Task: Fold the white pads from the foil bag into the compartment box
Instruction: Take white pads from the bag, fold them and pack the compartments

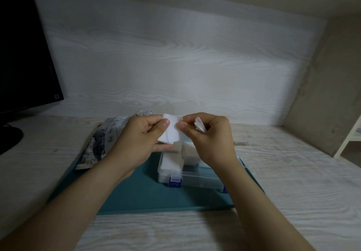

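Note:
Both hands hold a white pad [172,131] up above the far end of the clear compartment box [187,174]. My left hand [140,139] pinches the pad's left edge between thumb and fingers. My right hand [209,137] pinches its right edge, and a second folded white pad [200,126] is tucked in its curled fingers. White pads [172,162] lie in the box's left and far compartments. The foil bag [101,143] lies flat to the left, partly behind my left hand.
The box, with blue latches [174,182], and the bag sit on a teal mat [140,196] on a pale wood-grain desk [293,172]. A black monitor [23,55] stands at the far left. A wall panel [322,94] and white shelf edge close the right side.

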A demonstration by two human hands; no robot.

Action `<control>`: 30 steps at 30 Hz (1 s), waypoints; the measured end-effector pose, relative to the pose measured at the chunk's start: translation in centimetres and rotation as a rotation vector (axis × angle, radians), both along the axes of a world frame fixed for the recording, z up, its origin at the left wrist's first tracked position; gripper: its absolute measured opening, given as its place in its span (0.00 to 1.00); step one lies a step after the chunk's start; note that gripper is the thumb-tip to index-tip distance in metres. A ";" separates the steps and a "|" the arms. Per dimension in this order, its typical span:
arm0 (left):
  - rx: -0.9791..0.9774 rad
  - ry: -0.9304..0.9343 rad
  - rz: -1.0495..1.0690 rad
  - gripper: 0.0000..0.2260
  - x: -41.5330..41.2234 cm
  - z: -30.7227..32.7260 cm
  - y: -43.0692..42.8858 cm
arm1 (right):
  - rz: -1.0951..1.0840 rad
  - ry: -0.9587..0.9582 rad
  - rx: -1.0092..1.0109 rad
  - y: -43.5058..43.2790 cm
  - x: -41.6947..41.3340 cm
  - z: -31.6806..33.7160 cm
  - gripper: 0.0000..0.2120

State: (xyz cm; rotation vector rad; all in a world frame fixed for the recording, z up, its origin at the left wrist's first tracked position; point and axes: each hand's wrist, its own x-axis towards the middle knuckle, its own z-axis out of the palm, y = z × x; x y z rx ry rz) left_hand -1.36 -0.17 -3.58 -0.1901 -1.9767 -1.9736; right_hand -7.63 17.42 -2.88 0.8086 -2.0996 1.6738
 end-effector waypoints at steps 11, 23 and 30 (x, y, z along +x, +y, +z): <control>-0.020 -0.033 -0.033 0.12 0.2 0.2 0.1 | 0.017 -0.139 -0.036 0.1 0.3 0.1 0.10; 0.176 -0.145 -0.099 0.15 0.2 0.6 0.6 | 0.186 -0.364 -0.130 0.2 1.0 0.4 0.10; 0.135 -0.135 -0.146 0.14 0.5 0.8 0.8 | 0.136 -0.310 -0.149 0.1 1.5 0.6 0.08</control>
